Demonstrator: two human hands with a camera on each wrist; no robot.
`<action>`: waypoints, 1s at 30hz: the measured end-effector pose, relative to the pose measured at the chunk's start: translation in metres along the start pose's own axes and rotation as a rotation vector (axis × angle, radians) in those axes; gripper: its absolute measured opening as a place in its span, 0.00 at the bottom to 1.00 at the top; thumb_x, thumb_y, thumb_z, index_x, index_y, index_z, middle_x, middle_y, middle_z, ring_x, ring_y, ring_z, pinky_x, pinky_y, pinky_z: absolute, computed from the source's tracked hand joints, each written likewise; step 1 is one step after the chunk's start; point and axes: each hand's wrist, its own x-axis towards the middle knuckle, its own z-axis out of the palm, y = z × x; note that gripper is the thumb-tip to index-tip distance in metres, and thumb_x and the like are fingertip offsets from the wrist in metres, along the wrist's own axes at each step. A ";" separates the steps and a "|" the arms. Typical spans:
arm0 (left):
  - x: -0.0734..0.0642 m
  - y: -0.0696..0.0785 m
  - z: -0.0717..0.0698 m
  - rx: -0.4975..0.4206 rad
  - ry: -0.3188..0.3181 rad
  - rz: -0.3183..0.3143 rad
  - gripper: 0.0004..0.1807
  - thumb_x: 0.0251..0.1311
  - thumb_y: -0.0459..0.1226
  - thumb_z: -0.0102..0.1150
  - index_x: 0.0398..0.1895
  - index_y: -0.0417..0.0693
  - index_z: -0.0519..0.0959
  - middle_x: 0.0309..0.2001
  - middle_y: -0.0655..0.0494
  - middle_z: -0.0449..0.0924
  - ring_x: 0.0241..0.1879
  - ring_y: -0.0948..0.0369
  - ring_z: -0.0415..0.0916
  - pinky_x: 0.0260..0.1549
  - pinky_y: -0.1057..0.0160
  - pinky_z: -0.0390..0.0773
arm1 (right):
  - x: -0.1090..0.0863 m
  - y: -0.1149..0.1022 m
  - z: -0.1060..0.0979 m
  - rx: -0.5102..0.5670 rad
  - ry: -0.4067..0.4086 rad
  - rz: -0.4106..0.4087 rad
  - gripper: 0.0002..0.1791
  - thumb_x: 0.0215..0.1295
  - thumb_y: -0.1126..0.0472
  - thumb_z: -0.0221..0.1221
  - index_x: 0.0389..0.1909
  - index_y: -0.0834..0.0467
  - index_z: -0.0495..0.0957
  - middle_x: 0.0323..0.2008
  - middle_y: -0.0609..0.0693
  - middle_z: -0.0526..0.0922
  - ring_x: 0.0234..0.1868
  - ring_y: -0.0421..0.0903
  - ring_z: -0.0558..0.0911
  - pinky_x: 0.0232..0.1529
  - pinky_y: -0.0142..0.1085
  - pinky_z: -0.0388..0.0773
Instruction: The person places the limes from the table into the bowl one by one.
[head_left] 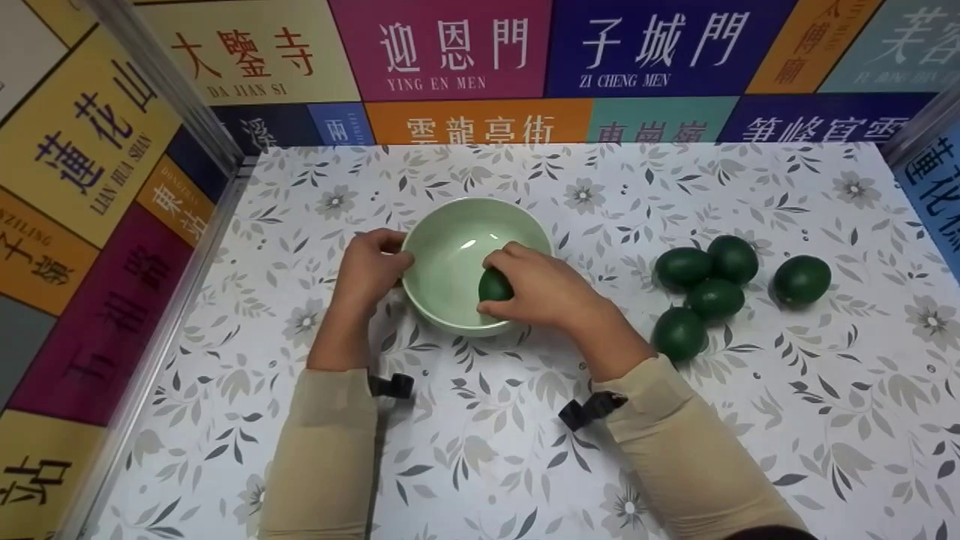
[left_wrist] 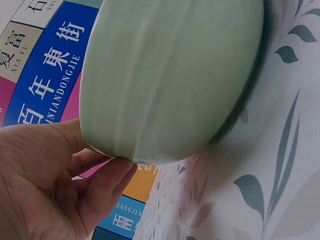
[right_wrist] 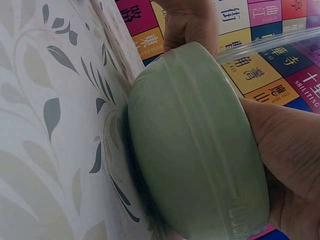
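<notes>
A pale green bowl (head_left: 442, 292) stands upright on the table. At its left rim, my left hand (head_left: 367, 270) pinches the edge between thumb and fingers; the left wrist view shows this hand (left_wrist: 65, 175) against the bowl's ribbed outer wall (left_wrist: 170, 75). My right hand (head_left: 544, 289) reaches over the right rim and holds a dark green oval fruit (head_left: 495, 286) inside the bowl. Whether that fruit touches the bottom I cannot tell. From the right wrist, the bowl's wall (right_wrist: 195, 145) hides the fruit and the fingertips of the right hand (right_wrist: 287, 150).
To the right lie several more dark green oval fruits, four... grouped close together, such as one fruit (head_left: 679, 334), with another fruit (head_left: 801, 281) apart at far right. A floral cloth (head_left: 487, 435) covers the table. Lettered panels (head_left: 457, 52) wall the back and sides.
</notes>
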 end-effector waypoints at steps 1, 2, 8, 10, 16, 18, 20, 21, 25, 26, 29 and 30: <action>0.000 0.000 0.000 -0.001 -0.002 -0.003 0.20 0.63 0.32 0.58 0.58 0.43 0.83 0.49 0.46 0.80 0.39 0.56 0.82 0.32 0.64 0.86 | 0.000 0.000 0.000 -0.004 -0.001 0.001 0.33 0.62 0.39 0.69 0.63 0.52 0.77 0.55 0.52 0.78 0.51 0.52 0.81 0.53 0.48 0.81; 0.000 0.000 0.000 -0.002 -0.005 -0.004 0.20 0.64 0.33 0.57 0.59 0.44 0.83 0.49 0.46 0.80 0.39 0.56 0.82 0.32 0.64 0.86 | 0.000 0.000 0.001 -0.010 -0.002 0.001 0.32 0.62 0.39 0.68 0.63 0.51 0.77 0.55 0.51 0.78 0.50 0.52 0.81 0.52 0.48 0.81; 0.000 0.001 0.001 0.002 0.002 0.005 0.20 0.62 0.32 0.57 0.58 0.43 0.84 0.48 0.46 0.81 0.38 0.56 0.82 0.31 0.65 0.85 | 0.001 -0.001 0.003 -0.019 -0.019 -0.045 0.24 0.66 0.42 0.64 0.57 0.51 0.80 0.50 0.50 0.80 0.45 0.50 0.80 0.47 0.46 0.79; 0.000 0.001 0.001 0.002 0.003 0.009 0.20 0.62 0.32 0.57 0.57 0.43 0.84 0.48 0.46 0.81 0.37 0.56 0.81 0.31 0.65 0.85 | 0.001 -0.001 0.003 -0.013 -0.022 -0.064 0.22 0.67 0.43 0.64 0.55 0.50 0.80 0.48 0.50 0.81 0.44 0.49 0.79 0.46 0.46 0.79; 0.000 0.000 0.001 0.009 0.005 0.012 0.20 0.61 0.32 0.58 0.57 0.43 0.84 0.48 0.46 0.81 0.37 0.56 0.81 0.31 0.65 0.85 | 0.002 -0.001 0.004 -0.001 -0.019 -0.085 0.21 0.67 0.44 0.65 0.54 0.50 0.81 0.48 0.49 0.81 0.43 0.48 0.79 0.45 0.45 0.78; -0.001 0.001 0.001 0.004 0.006 0.010 0.20 0.61 0.32 0.58 0.57 0.43 0.84 0.48 0.46 0.81 0.38 0.56 0.81 0.31 0.65 0.85 | 0.002 -0.001 0.005 0.005 -0.022 -0.083 0.21 0.67 0.44 0.65 0.55 0.50 0.81 0.48 0.49 0.81 0.43 0.48 0.79 0.46 0.45 0.78; -0.001 0.001 0.001 -0.004 0.008 0.008 0.20 0.61 0.32 0.58 0.56 0.43 0.84 0.48 0.46 0.81 0.38 0.56 0.81 0.31 0.65 0.85 | 0.002 -0.001 0.005 0.010 -0.021 -0.081 0.21 0.67 0.44 0.65 0.55 0.51 0.81 0.48 0.50 0.81 0.43 0.48 0.79 0.46 0.46 0.78; -0.001 0.001 0.001 -0.007 0.008 0.008 0.20 0.61 0.32 0.58 0.56 0.43 0.84 0.48 0.46 0.81 0.38 0.56 0.81 0.31 0.65 0.85 | 0.002 -0.001 0.004 0.012 -0.022 -0.082 0.21 0.67 0.45 0.65 0.55 0.51 0.81 0.48 0.50 0.81 0.43 0.49 0.79 0.46 0.46 0.78; 0.000 0.000 0.001 -0.012 0.005 0.005 0.19 0.62 0.32 0.58 0.57 0.42 0.84 0.48 0.46 0.81 0.38 0.56 0.81 0.31 0.65 0.85 | 0.001 -0.001 0.004 0.023 -0.026 -0.085 0.21 0.67 0.45 0.65 0.55 0.52 0.81 0.49 0.50 0.81 0.44 0.49 0.79 0.47 0.46 0.78; 0.000 0.000 0.001 -0.011 0.003 0.006 0.20 0.62 0.32 0.58 0.57 0.42 0.84 0.48 0.45 0.81 0.38 0.56 0.81 0.31 0.65 0.85 | 0.001 -0.001 0.003 0.027 -0.030 -0.084 0.21 0.68 0.46 0.65 0.55 0.52 0.81 0.49 0.50 0.81 0.44 0.49 0.79 0.48 0.46 0.78; 0.001 0.000 0.001 -0.006 0.004 0.004 0.20 0.62 0.31 0.57 0.58 0.42 0.83 0.48 0.46 0.80 0.39 0.56 0.81 0.32 0.65 0.85 | 0.000 -0.002 0.003 0.033 -0.035 -0.084 0.21 0.68 0.46 0.65 0.55 0.53 0.81 0.49 0.50 0.81 0.44 0.49 0.79 0.48 0.45 0.78; 0.001 0.000 0.001 -0.003 0.006 0.003 0.21 0.61 0.31 0.57 0.58 0.42 0.83 0.48 0.46 0.80 0.39 0.56 0.80 0.32 0.65 0.85 | 0.000 -0.002 0.003 0.034 -0.035 -0.085 0.20 0.68 0.46 0.65 0.55 0.53 0.81 0.49 0.50 0.81 0.44 0.49 0.79 0.48 0.45 0.78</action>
